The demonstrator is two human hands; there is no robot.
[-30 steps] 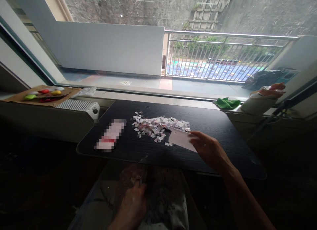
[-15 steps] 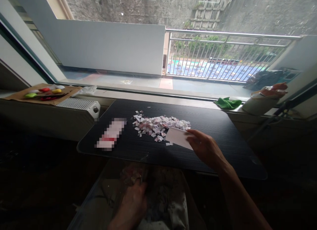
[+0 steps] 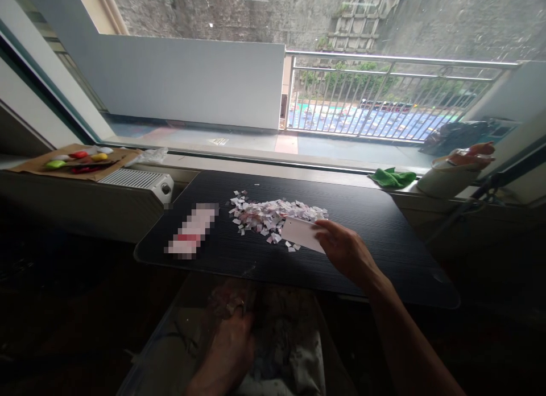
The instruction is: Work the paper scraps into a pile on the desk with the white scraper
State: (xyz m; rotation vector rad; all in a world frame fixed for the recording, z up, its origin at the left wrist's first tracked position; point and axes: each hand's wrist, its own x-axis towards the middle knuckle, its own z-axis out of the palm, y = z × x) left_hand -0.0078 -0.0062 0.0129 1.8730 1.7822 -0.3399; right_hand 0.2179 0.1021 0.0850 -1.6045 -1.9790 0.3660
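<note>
Table top (image 3: 375, 236): black, fine wood-grain lines. Paper scraps (image 3: 273, 214): white, pink flecks. Card (image 3: 301, 234): plain white. Cloth (image 3: 392, 177): bright green. Cardboard tray (image 3: 34, 168): brown. Pieces on tray (image 3: 77, 157): green, red, yellow, white. Radiator (image 3: 136, 181): white, ribbed. Railing (image 3: 384, 94): silver-grey bars. Balcony wall (image 3: 187, 80): pale grey.

On the table (image 3: 375, 236) before you lay the scraps (image 3: 273, 214), with the card (image 3: 302, 234) at their right edge in your right hand (image 3: 345, 249). Left of the scraps lay a packet (image 3: 191, 230). Below the table's near edge, your left hand (image 3: 228, 350) rested in a bin (image 3: 170, 350).
</note>
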